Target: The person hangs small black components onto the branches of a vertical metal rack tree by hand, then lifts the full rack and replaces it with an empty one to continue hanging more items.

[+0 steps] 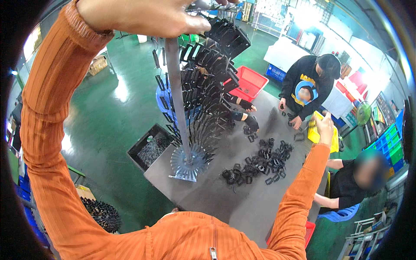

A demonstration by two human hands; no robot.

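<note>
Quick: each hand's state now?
Left hand: by the pole, cut off by the frame; grip can't be told.
Right hand: overlapping the yellow basket in view; open or closed can't be told.

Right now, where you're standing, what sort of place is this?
Probably a small factory or workshop: there's a metal rack hung with black parts, a pile of small black pieces on the table, and a red bin nearby.

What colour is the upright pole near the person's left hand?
The pole is grey, showing best in the head view.
</note>
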